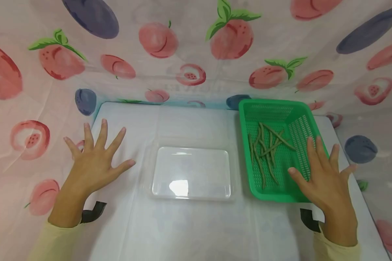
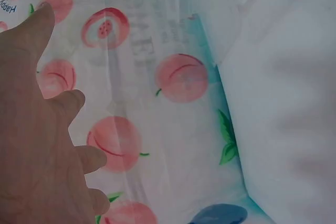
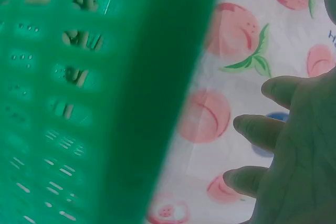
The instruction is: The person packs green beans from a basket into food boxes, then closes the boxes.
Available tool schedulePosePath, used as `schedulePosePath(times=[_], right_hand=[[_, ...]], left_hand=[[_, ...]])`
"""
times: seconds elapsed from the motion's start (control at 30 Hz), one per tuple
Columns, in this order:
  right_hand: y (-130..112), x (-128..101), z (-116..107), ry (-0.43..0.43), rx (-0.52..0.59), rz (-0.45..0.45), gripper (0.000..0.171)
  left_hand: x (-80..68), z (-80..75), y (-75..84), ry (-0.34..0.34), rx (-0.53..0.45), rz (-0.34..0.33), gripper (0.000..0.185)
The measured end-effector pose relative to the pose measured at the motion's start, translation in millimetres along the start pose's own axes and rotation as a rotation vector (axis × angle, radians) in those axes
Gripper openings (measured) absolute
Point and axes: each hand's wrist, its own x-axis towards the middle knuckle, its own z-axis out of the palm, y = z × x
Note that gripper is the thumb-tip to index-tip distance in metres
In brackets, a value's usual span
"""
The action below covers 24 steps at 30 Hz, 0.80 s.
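My left hand [image 1: 94, 159] is spread flat with straight fingers over the left side of the white table [image 1: 189, 232], holding nothing; the left wrist view shows its fingers [image 2: 37, 129] against the fruit-print cloth. My right hand [image 1: 323, 170] is also spread open, hovering over the near right corner of a green plastic basket [image 1: 248, 108]. Several green beans [image 1: 268, 152] lie loose in the basket. A clear plastic tray [image 1: 191, 172] sits empty between my hands. In the right wrist view the basket wall [image 3: 105, 98] fills the left side, my fingers [image 3: 257, 129] beside it.
A fruit-print cloth [image 1: 196, 47] hangs as a wall behind and to both sides of the table. Black wrist straps [image 1: 93, 212] show at both cuffs of my pale yellow sleeves.
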Motion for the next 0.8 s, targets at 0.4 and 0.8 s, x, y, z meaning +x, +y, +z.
schedulePosePath(times=[0.4,0.8], right_hand=[[-16.6,25.9,-43.6,-0.010,0.131,-0.144,0.087],[-12.4,111.2,-43.7,-0.286,0.301,-0.046,0.086]], left_hand=[[7.0,-24.2,17.5,0.063,-0.270,0.053,0.075],[16.4,3.0,43.3,0.199,-0.676,0.023,0.063]])
